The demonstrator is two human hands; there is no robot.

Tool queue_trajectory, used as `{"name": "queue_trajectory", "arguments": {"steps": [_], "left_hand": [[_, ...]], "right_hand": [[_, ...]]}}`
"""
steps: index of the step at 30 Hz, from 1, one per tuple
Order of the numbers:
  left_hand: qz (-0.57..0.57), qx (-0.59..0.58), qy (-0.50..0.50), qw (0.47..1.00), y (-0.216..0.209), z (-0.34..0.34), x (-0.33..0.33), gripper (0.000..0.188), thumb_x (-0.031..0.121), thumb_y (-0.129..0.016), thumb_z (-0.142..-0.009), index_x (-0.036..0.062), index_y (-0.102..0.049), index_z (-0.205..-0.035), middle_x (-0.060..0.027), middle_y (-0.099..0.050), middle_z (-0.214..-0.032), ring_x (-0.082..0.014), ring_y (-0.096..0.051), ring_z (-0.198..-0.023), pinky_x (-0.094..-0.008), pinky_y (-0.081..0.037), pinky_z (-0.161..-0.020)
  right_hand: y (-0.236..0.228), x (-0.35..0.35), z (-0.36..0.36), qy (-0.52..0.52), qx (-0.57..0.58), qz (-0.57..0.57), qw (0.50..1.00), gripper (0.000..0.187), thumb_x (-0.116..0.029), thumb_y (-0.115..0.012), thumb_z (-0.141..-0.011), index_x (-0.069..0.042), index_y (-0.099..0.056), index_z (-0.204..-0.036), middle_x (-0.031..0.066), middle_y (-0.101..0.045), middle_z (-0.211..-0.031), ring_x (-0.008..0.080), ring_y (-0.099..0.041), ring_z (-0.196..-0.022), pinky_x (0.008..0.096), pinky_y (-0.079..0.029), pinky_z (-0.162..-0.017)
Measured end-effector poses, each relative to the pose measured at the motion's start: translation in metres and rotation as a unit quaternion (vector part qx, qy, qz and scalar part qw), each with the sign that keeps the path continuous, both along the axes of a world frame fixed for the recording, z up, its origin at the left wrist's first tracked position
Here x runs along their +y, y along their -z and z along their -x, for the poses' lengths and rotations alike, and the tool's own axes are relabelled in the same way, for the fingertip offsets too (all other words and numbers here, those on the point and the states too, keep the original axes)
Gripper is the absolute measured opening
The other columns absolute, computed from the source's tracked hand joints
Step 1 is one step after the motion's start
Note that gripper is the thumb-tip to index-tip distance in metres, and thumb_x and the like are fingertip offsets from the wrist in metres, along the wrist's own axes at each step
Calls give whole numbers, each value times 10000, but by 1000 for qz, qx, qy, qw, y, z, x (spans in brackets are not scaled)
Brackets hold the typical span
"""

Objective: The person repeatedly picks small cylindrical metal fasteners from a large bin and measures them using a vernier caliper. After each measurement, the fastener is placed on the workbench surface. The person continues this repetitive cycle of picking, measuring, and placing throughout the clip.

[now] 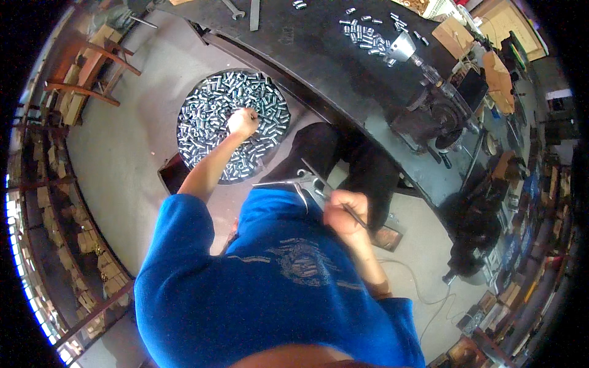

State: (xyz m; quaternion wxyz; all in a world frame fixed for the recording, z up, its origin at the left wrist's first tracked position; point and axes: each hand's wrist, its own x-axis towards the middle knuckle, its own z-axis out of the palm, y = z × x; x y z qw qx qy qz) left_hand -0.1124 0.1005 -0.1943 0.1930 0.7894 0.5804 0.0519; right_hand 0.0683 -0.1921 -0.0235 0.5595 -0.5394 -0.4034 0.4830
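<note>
My left hand (243, 122) reaches into a big round tray (178, 126) heaped with short shiny metal sleeves (208, 101). Its fingers are curled in among the pieces, and what they grip is hidden. Over my lap, my right hand (346, 211) is closed around a thin dark rod (316, 172), which sticks out on both sides of the fist. Beside that fist, in front of my thighs, is a silver metal tool (300, 183) with branching arms; its kind is unclear, and I cannot tell whether the right fingers also touch it.
A dark workbench (294, 46) runs along the far right side. On it are a loose group of metal sleeves (368, 38), a wrench (234, 9) and a geared bench machine (445, 116). A wooden stool (98, 73) stands at far left. A cable (423, 297) lies on the floor at right.
</note>
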Motion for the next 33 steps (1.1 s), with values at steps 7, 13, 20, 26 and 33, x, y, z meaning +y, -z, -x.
{"name": "queue_trajectory", "arguments": {"steps": [7,13,20,26,33], "left_hand": [[-6,16,36,999,6,8,-1,172,202,-620,-662,157,-664,-823,-127,-649,-815,-297,-626,-787,-389,-501,-718],[-58,44,147,986,-6,14,-14,280,181,-610,-689,145,-631,-967,-141,-620,-917,-308,-621,-833,-409,-503,-725],[-19,117,179,977,-19,7,-18,320,183,-574,-707,190,-625,-1023,-137,-615,-984,-299,-623,-866,-412,-503,-739],[20,154,196,968,-28,10,-24,332,184,-566,-703,211,-631,-1027,-138,-633,-946,-281,-626,-878,-398,-504,-748],[37,187,219,957,-39,8,-26,351,167,-564,-689,200,-632,-1032,-140,-648,-903,-277,-633,-851,-396,-506,-738]], "right_hand": [[4,0,-1,8,-46,2,999,256,105,-538,-602,-57,-364,-506,5,-450,-505,84,-482,-482,227,-377,-419],[5,-1,-1,-3,-4,5,1000,237,93,-539,-617,-51,-379,-518,14,-463,-514,90,-487,-481,224,-380,-421],[11,-3,-2,3,-11,-3,1000,223,83,-540,-614,-50,-388,-520,20,-471,-517,89,-480,-477,222,-371,-419],[4,-2,2,8,-19,13,1000,195,22,-523,-608,-52,-359,-531,-20,-361,-503,48,-340,-496,238,-242,-438],[17,-6,0,3,-8,19,1000,243,80,-541,-610,-63,-361,-531,-4,-439,-548,74,-451,-514,219,-367,-445]]}}
